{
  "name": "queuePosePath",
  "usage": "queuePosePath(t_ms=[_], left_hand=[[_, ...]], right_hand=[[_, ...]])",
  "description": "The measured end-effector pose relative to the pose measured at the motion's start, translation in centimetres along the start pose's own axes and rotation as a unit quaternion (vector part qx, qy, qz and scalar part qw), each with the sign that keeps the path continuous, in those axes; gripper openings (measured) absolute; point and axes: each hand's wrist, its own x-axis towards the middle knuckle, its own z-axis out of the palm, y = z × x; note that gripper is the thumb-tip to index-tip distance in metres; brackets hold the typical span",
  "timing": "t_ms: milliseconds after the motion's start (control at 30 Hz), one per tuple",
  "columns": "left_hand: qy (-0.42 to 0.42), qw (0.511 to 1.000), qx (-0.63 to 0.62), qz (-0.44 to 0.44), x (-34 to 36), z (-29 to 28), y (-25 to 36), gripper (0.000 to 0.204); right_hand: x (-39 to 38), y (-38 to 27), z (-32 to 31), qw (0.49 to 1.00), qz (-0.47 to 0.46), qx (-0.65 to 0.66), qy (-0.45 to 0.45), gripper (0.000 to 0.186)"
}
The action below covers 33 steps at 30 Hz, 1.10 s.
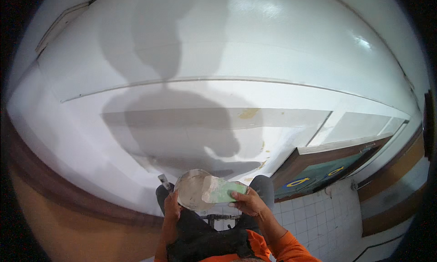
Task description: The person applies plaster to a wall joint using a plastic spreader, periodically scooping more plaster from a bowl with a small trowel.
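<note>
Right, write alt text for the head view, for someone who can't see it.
A person's left hand holds a round, beige-smeared dish, and the right hand holds a pale green flat piece over it. A large shadow falls on the white wall ahead; a brown-framed panel stands at lower right.

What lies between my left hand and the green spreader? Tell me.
In the head view, the round dish lies between your left hand and the green spreader, whose pale edge overlaps it.
</note>
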Motion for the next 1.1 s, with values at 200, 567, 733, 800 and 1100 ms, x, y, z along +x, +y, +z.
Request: queuePosePath(t_ms=[200,567,733,800,1100], left_hand=[[-0.015,0.996,-0.051,0.067,0.6,0.1,1.1,0.035],[-0.025,0.994,-0.01,0.109,-0.3,0.2,-1.5,0.034],[-0.061,0.99,-0.037,0.124,-0.2,2.1,-0.9,0.035],[-0.099,0.989,-0.102,-0.038,-0.4,2.0,-1.3,0.038],[-0.024,0.989,-0.122,0.084,-1.0,3.4,-7.5,0.044]], right_hand=[[1.7,-0.8,-1.3,0.994,-0.001,0.105,-0.018,0.036],[1.6,-0.3,1.4,0.99,-0.075,0.046,-0.113,0.06],[0.5,-9.1,4.1,0.946,-0.309,-0.057,-0.075,0.067],[-0.2,-13.4,6.8,0.903,-0.411,-0.118,-0.04,0.075],[-0.5,-29.7,18.7,0.556,-0.759,-0.311,0.131,0.056]])
